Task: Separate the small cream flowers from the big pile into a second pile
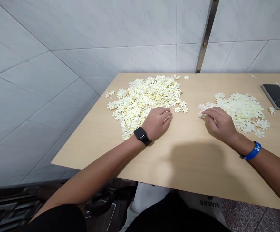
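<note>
1. Resting on the edge of the large pile of cream blossoms [144, 100], the left hand [156, 124] had fingers curled narrow; any hold was unclear.
2. Right hand [220, 125] had narrow fingers touching the smaller pile [241, 112] at their tips; any hold was unclear.
3. Both piles were sizeable, well apart on the wooden tabletop [190, 83].

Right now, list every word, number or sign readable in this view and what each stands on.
"SAN..ER", dark capitals, upside down, on the white clothing; the middle letters are unclear.
"3", white, on the blue wristband; the mark beside it is too small to read.
The black watch and the phone show nothing readable.
</note>
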### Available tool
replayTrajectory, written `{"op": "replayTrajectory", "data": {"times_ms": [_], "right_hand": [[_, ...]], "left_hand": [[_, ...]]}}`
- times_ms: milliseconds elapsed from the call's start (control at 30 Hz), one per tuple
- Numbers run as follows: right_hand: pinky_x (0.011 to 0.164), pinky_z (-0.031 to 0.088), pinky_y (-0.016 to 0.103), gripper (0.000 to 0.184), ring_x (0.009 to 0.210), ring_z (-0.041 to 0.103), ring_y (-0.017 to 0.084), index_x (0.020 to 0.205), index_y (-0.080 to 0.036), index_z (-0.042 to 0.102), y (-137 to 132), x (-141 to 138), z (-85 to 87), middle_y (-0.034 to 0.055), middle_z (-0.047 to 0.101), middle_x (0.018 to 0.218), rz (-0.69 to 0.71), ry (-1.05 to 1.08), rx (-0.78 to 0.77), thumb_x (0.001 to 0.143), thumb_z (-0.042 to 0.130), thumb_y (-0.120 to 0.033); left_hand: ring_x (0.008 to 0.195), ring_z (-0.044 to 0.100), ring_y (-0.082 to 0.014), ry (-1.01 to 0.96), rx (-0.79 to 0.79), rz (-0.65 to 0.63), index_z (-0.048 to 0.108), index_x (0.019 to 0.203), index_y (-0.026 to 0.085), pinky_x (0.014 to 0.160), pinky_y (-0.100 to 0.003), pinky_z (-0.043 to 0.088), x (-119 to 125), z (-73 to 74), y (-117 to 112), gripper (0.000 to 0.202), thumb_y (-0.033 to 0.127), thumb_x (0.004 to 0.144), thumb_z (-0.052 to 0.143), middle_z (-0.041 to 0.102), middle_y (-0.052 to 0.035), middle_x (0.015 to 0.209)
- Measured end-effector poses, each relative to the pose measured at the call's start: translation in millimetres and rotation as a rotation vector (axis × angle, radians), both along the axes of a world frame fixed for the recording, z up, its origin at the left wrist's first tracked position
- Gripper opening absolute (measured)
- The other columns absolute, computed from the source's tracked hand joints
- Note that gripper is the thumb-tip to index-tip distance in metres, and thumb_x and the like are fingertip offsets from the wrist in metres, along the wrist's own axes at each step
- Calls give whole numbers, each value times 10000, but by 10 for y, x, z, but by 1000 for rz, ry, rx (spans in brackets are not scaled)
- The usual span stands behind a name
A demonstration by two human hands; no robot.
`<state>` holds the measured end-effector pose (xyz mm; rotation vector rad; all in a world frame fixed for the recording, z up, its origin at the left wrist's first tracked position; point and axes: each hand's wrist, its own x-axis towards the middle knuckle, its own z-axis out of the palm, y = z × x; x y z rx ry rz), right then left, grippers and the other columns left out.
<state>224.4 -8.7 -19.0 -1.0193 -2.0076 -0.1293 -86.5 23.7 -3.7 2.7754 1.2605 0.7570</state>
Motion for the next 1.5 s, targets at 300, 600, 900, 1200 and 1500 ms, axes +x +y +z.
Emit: {"op": "replayTrajectory", "data": {"times_ms": [300,600,900,1200,1500], "right_hand": [[886,613,492,299,975,749,294,1047,-234,754,3,13,-28,102,797,1009,-8,-10,-42,886,543,-97],[823,614,425,239,877,740,249,1145,-226,740,-119,-128,99,97,789,1022,-67,122,-147,943,614,-202],[604,539,324,293,672,659,191,1115,-203,780,-196,-223,83,42,734,799,-30,221,-459,877,742,-368],[550,434,302,127,568,601,169,930,-230,763,-225,-249,86,4,677,655,-13,58,-311,933,711,-345],[529,358,287,253,536,508,140,690,-214,634,-270,-295,157,-11,607,581,-69,133,-535,939,625,-260]], "left_hand": [[1115,650,-266,221,-83,-55,696,1256,176,958,-406,500,611,-22,420,293,257,1061,492,719,-116,1265],[1051,654,-247,-46,-25,-198,691,1180,118,987,-386,502,819,-28,164,290,309,1064,506,741,-122,1121],[951,710,-221,-187,-80,-317,699,1084,141,888,-355,548,817,-231,-31,356,343,1104,406,761,-132,1023],[898,702,-208,-156,-183,-321,724,1043,148,829,-325,524,813,-236,-74,341,293,1093,419,760,-111,971],[837,667,-192,-121,-305,-289,712,957,152,790,-314,489,895,-180,-150,367,310,1097,411,740,-79,896]]}}
